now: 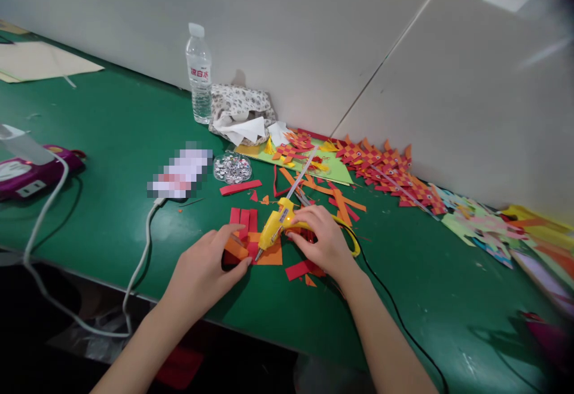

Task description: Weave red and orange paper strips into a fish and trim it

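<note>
My right hand (320, 241) is closed round a yellow hot glue gun (275, 226), whose nozzle points down-left at a woven piece of red and orange paper strips (251, 235) on the green table (112, 137). My left hand (206, 268) pinches the left edge of that woven piece, fingers pressed on an orange strip. The gun's black cord (394, 310) trails off toward the near right edge.
Loose red and orange strips (332, 194) lie behind the gun. A row of finished woven paper fish (385, 170) lines the white wall. A water bottle (199, 74), a dish of googly eyes (232, 168), a cloth pouch (240, 110) and a power strip (27, 170) with white cables stand left.
</note>
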`<state>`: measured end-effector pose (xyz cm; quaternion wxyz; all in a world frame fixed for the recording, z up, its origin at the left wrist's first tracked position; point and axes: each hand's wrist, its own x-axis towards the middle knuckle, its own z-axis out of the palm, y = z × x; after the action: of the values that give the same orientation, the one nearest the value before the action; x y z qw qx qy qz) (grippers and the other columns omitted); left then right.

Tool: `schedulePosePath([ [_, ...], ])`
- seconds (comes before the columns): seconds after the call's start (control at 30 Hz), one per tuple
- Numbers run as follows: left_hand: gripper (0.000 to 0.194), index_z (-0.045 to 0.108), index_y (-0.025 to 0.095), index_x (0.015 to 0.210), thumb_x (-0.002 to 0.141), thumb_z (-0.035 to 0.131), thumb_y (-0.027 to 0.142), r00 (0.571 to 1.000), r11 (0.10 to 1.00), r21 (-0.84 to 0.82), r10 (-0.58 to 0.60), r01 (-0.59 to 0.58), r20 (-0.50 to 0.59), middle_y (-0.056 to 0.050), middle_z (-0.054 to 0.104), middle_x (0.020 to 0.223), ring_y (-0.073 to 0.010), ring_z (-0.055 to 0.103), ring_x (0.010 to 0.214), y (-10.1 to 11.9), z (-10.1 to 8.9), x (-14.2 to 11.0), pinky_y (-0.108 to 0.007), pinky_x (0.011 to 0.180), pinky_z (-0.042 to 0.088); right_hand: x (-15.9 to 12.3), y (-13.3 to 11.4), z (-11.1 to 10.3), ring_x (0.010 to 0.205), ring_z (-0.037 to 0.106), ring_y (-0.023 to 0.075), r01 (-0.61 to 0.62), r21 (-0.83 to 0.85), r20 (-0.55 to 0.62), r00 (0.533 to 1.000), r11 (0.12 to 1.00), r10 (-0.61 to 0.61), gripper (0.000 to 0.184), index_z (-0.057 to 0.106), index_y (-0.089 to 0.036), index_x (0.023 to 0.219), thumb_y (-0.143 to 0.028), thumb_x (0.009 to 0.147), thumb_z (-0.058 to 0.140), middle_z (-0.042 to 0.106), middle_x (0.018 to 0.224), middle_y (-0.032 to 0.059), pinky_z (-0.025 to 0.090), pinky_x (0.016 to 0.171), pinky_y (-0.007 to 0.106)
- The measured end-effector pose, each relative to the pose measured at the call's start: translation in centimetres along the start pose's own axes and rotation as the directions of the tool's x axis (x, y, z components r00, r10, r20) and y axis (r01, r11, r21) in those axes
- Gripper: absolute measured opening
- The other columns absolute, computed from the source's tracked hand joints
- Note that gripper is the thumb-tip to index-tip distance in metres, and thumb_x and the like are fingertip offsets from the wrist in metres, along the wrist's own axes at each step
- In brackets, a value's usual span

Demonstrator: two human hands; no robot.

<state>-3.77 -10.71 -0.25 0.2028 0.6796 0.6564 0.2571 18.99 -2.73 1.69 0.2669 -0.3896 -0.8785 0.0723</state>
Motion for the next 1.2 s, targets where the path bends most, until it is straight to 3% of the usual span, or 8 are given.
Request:
schedulePosePath([
  [0.1, 0.042, 0.044, 0.024, 0.120, 0.083, 0.049, 0.043, 1.000, 1.000, -0.026, -0.017, 0.016, -0.019, -0.005, 0.066, 0.096, -0.0238, 0.063, 0.082, 0.2, -0.3, -0.1, -0.032, 0.069, 0.048, 0.0, 0.1, -0.1, 0.095, 0.055, 0.0234, -0.018, 0.004, -0.027, 0.999, 1.000, 0.018, 0.021, 0.055, -0.025, 0.092, -0.015, 0.075, 0.063, 0.060, 0.096, 0.0044, 0.046, 0.082, 0.039],
  [0.23, 0.039, 0.037, 0.027, 0.130, 0.093, 0.029, 0.038, 0.999, 0.989, -0.141, -0.038, 0.034, -0.027, -0.003, 0.067, 0.100, -0.0221, 0.064, 0.087, 0.4, -0.7, -0.2, -0.031, 0.070, 0.048, 0.1, 0.6, -0.2, 0.093, 0.055, 0.0242, -0.131, -0.061, -0.183, 0.976, 0.989, 0.118, 0.018, 0.054, -0.024, 0.089, -0.019, 0.074, 0.064, 0.060, 0.092, 0.0042, 0.045, 0.081, 0.038],
  [0.33, 0.039, 0.036, 0.028, 0.131, 0.094, 0.027, 0.037, 0.998, 0.986, -0.160, -0.046, 0.040, -0.032, -0.003, 0.065, 0.108, -0.0230, 0.062, 0.095, 0.5, -0.8, -0.2, -0.031, 0.073, 0.047, 0.1, 1.2, 0.2, 0.089, 0.056, 0.0245, -0.253, -0.080, -0.286, 0.932, 0.964, 0.221, 0.019, 0.053, -0.023, 0.091, -0.025, 0.075, 0.063, 0.059, 0.090, 0.0042, 0.045, 0.078, 0.038],
  [0.43, 0.040, 0.036, 0.030, 0.131, 0.094, 0.026, 0.039, 0.998, 0.980, -0.190, -0.062, 0.057, -0.018, -0.002, 0.066, 0.107, -0.0231, 0.061, 0.097, 0.4, -0.8, -0.2, -0.032, 0.074, 0.046, 0.0, 1.6, 0.8, 0.087, 0.056, 0.0256, -0.328, -0.111, -0.280, 0.916, 0.938, 0.288, 0.024, 0.054, -0.021, 0.094, -0.031, 0.074, 0.064, 0.060, 0.090, 0.0058, 0.045, 0.076, 0.039],
  [0.6, 0.039, 0.034, 0.032, 0.131, 0.095, 0.022, 0.038, 0.999, 0.966, -0.254, -0.050, 0.049, 0.002, 0.002, 0.069, 0.095, -0.0206, 0.062, 0.094, 0.2, -0.8, -0.4, -0.031, 0.075, 0.045, 0.2, 1.3, 1.1, 0.092, 0.055, 0.0253, -0.287, -0.131, -0.282, 0.929, 0.949, 0.242, 0.024, 0.055, -0.020, 0.096, -0.033, 0.077, 0.062, 0.060, 0.096, 0.0083, 0.045, 0.082, 0.040],
  [0.73, 0.038, 0.036, 0.027, 0.127, 0.091, 0.036, 0.036, 0.999, 0.987, -0.158, -0.041, 0.042, 0.006, -0.001, 0.067, 0.099, -0.0219, 0.062, 0.092, 0.1, -0.3, -0.1, -0.032, 0.072, 0.046, 0.5, 0.3, 0.9, 0.094, 0.055, 0.0243, -0.217, -0.062, -0.337, 0.923, 0.974, 0.184, 0.016, 0.055, -0.021, 0.095, -0.032, 0.082, 0.056, 0.061, 0.096, 0.0079, 0.044, 0.085, 0.040],
  [1.0, 0.043, 0.042, 0.025, 0.121, 0.081, 0.053, 0.034, 1.000, 0.997, -0.076, -0.001, 0.000, -0.015, -0.002, 0.066, 0.095, -0.0214, 0.063, 0.086, -0.2, 0.3, 0.1, -0.031, 0.068, 0.048, 0.5, -2.4, 0.8, 0.101, 0.054, 0.0235, -0.009, 0.049, -0.084, 0.996, 0.999, 0.013, 0.030, 0.056, -0.022, 0.101, -0.036, 0.077, 0.066, 0.062, 0.102, 0.0061, 0.041, 0.092, 0.040],
  [1.2, 0.041, 0.044, 0.025, 0.120, 0.081, 0.054, 0.036, 1.000, 0.999, -0.054, -0.008, 0.006, -0.024, -0.002, 0.066, 0.092, -0.0206, 0.063, 0.084, -0.3, 0.5, 0.1, -0.031, 0.068, 0.048, 0.4, -3.0, 1.3, 0.111, 0.050, 0.0245, 0.076, 0.024, 0.101, 0.992, 0.997, -0.078, 0.049, 0.057, -0.021, 0.109, -0.051, 0.072, 0.067, 0.059, 0.114, 0.0073, 0.036, 0.099, 0.041],
])
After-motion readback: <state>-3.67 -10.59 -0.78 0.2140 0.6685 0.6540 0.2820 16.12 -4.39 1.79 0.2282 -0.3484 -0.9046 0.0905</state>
